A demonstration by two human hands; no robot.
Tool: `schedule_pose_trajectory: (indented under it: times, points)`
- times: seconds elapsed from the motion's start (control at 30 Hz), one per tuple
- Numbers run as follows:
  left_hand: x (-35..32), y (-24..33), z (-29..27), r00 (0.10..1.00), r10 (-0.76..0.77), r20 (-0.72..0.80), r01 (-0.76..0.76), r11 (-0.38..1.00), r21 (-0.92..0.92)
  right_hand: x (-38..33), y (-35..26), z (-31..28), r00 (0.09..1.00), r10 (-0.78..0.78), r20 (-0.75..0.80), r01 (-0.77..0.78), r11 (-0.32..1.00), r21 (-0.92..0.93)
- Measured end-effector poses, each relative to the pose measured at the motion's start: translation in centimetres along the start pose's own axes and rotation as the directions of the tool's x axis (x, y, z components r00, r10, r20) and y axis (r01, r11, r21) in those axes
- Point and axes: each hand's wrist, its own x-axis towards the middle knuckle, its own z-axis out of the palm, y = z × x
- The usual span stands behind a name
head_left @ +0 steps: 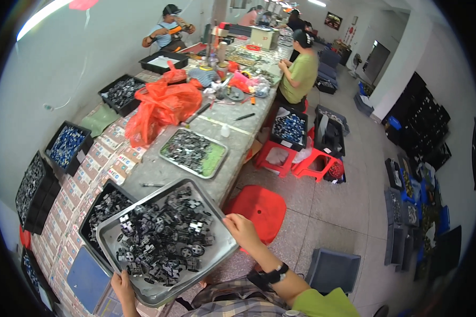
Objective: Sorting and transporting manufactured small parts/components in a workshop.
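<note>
A rectangular metal tray (pixel 220 244) is held tilted in front of me, one hand at either end. My left hand (pixel 122 289) is closed round its near left edge; my right hand (pixel 241 230) grips the right edge. Heaped in the tray are many small black toy car chassis (pixel 161 232), some with wheels and silvery bits. Its left side overlaps a black bin (pixel 86 224) of similar dark parts, hiding part of that bin. Beyond, on the table, lies a second metal tray (pixel 215 168) of small dark pieces on a green surface.
Red plastic bags (pixel 166 103) lie on the long table (pixel 238 138). A red stool (pixel 259 211) stands to the right, with a grey crate (pixel 333 270) on the floor. Black bins of blue parts (pixel 289 127) line both sides. A person in green (pixel 301 71) works farther along.
</note>
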Motion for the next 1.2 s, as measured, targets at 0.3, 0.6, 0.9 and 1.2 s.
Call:
schedule_pose_trajectory:
  times: [0.3, 0.6, 0.9, 1.2]
  points:
    - [-8.6, 11.3, 23.1, 0.832, 0.047, 0.553, -0.085, 0.995, 0.043, -11.7, 11.9, -25.5, 0.828, 0.381, -0.412, -0.453, 0.887, -0.09]
    - [-22.0, 22.7, 45.8, 0.487, 0.09, 0.868, -0.26, 0.965, 0.046, -17.8, 22.2, -45.9, 0.494, 0.362, -0.791, -0.665, 0.743, -0.075]
    - [-25.7, 32.9, 65.6, 0.313, 0.017, 0.95, -0.418, 0.9, 0.122, -15.0, 33.4, -56.2, 0.308, 0.404, -0.861, -0.75, 0.66, 0.04]
    - [-29.6, 45.7, 87.3, 0.139, 0.129, 0.982, -0.626, 0.78, -0.014, -7.6, 42.6, -70.5, 0.25, 0.548, -0.798, -0.924, 0.382, -0.027]
